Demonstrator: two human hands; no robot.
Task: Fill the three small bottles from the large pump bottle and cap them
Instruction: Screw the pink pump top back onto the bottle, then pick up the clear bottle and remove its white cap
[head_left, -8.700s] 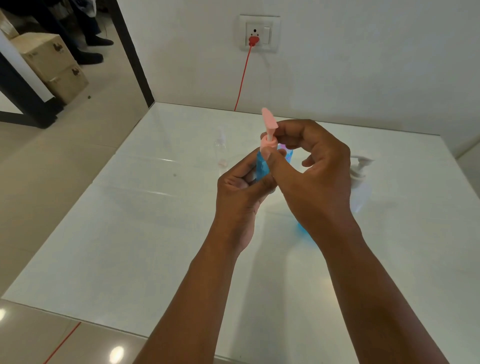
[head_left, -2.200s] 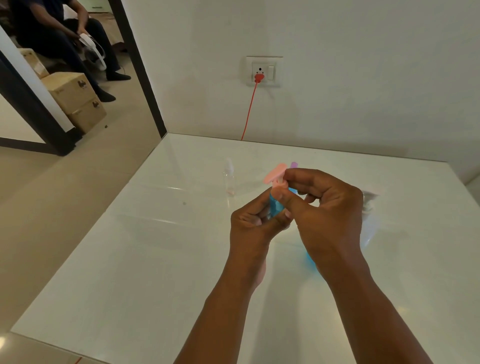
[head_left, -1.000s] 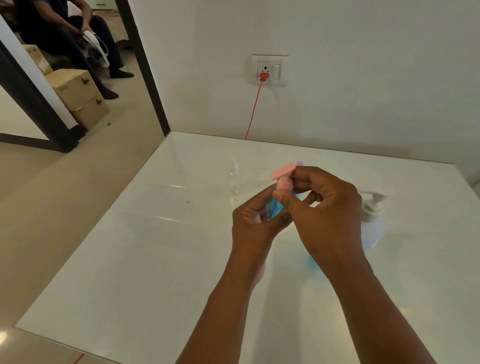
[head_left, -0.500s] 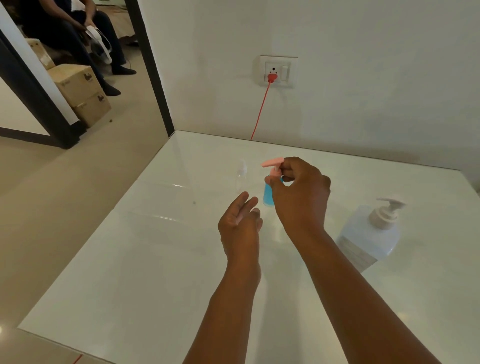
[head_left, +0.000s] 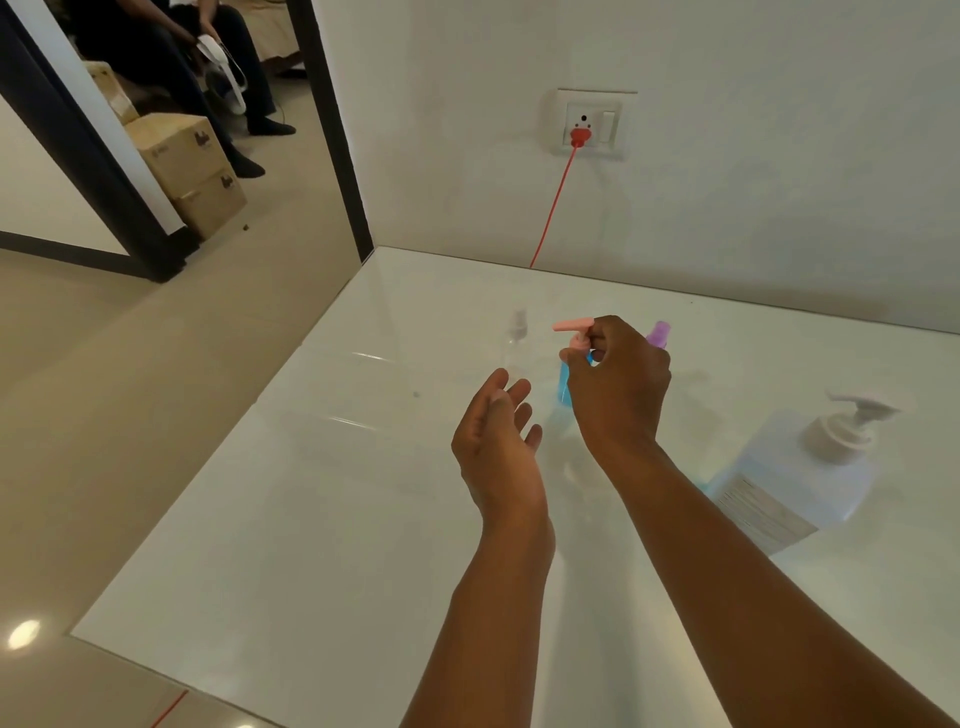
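My right hand (head_left: 618, 389) pinches the neck of a small bottle of blue liquid (head_left: 564, 382) under its pink pump cap (head_left: 571, 327), out over the white table (head_left: 311, 519). My left hand (head_left: 498, 436) hovers just left of it, fingers relaxed, holding nothing. A small clear bottle (head_left: 514, 338) stands to the left, blurred. The purple cap of a third small bottle (head_left: 658, 332) peeks out behind my right hand; its body is hidden. The large pump bottle (head_left: 800, 478) stands at the right, nozzle pointing right.
A red cable (head_left: 553, 208) drops from a wall socket (head_left: 589, 124) behind the table's back edge. Past the table's left edge is floor, a dark door frame (head_left: 332, 130), cardboard boxes (head_left: 187, 171) and a seated person (head_left: 171, 52).
My left hand has let go of the blue bottle and opened. My right hand has carried the bottle forward, away from me. The large pump bottle is now unhidden.
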